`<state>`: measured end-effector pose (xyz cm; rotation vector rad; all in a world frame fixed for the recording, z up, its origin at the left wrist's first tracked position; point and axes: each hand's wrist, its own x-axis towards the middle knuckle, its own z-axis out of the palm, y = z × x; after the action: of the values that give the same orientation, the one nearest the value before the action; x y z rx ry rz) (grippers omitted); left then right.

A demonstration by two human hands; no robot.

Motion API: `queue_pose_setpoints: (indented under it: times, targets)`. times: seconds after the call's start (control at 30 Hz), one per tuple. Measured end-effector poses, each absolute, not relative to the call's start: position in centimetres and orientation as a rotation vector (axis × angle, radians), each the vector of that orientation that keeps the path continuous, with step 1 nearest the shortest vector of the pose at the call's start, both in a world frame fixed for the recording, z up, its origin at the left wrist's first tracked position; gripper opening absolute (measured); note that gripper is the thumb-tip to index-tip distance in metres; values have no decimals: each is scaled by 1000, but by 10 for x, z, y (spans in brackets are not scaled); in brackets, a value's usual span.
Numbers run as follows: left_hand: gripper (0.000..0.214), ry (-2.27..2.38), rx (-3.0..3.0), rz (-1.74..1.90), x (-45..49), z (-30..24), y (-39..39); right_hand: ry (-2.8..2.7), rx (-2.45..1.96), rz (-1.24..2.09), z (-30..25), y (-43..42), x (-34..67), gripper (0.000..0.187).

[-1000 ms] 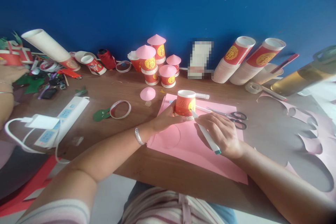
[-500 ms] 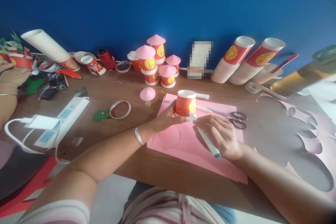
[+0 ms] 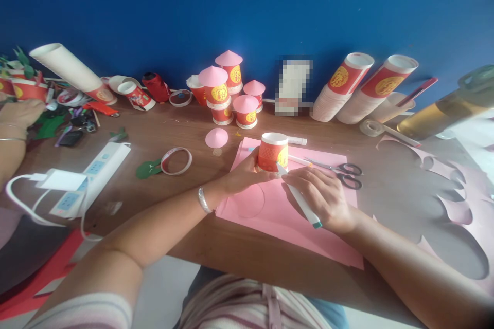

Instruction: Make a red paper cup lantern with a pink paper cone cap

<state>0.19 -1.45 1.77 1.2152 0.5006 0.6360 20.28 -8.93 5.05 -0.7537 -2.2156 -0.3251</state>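
A short red paper cup [image 3: 273, 151] with a white top and a yellow emblem is held low over pink paper [image 3: 304, 221]. My left hand [image 3: 247, 170] is closed around its left side and base. A white marker [image 3: 303, 201] with a green end is gripped in my right hand [image 3: 322, 193], its tip against or very near the cup's lower front. Beside the left hand, a drawn circle [image 3: 250, 200] shows on the paper. Black-handled scissors [image 3: 349, 175] lie just beyond my right hand. Behind the cup rests a white marker cap or pen [image 3: 297, 141].
Small red cups with pink cone roofs [image 3: 246, 108] stand at the back. Paper cup stacks [image 3: 339, 90] lean on the blue wall. A power strip [image 3: 92, 180] lies left, near a co-worker's hand [image 3: 23, 113]. Pink scraps [image 3: 459, 205] and a tape roll [image 3: 372, 127] are at right.
The marker's tip has shifted slightly left along the cup's lower edge, with my right hand following. My left hand and the cup have hardly moved.
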Motion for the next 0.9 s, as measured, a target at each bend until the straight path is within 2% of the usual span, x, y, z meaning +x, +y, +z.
queue_pose_setpoints:
  times: [0.27, 0.43, 0.9]
  targets:
    - [43, 492, 1221, 651, 1, 16, -15, -2253, -748, -300, 51, -90, 204, 27]
    - [52, 529, 1180, 652, 1, 17, -16, -2249, -753, -321, 52, -90, 204, 25]
    - [45, 520, 1184, 653, 0, 16, -15, -2213, -742, -333, 51, -89, 204, 24]
